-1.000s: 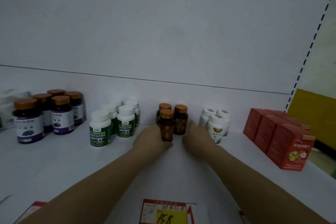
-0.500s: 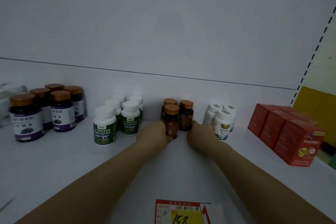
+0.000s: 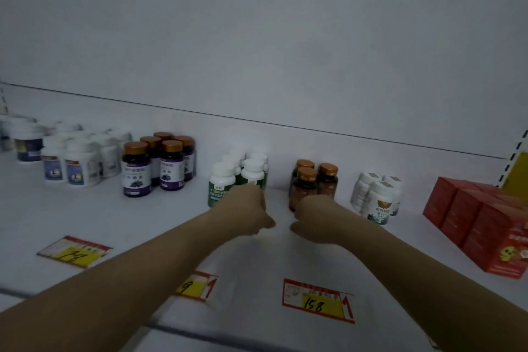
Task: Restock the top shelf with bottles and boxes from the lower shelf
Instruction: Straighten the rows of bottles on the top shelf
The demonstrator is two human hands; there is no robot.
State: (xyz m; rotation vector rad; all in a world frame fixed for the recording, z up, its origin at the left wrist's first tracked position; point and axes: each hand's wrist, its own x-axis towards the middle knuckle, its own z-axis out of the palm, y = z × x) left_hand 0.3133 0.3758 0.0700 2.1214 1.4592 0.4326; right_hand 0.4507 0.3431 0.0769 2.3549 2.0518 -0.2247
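We keep our left hand [image 3: 245, 210] and right hand [image 3: 315, 218] curled into loose fists over the white shelf [image 3: 143, 223], gripping nothing visible, the left just before the green-labelled white bottles [image 3: 221, 183], the right just before the amber bottles [image 3: 307, 180], red boxes [image 3: 480, 223] standing far right.

Amber-brown bottles [image 3: 307, 190], copper caps, just beyond the right fingers [image 3: 304, 204]; white bottles [image 3: 222, 184], green labels, beyond the left fingers [image 3: 254, 194]. Further left, dark bottles [image 3: 136, 171] with purple labels. Far right, red boxes [image 3: 480, 223]. Nearer, red-edged yellow price tags [image 3: 315, 300].
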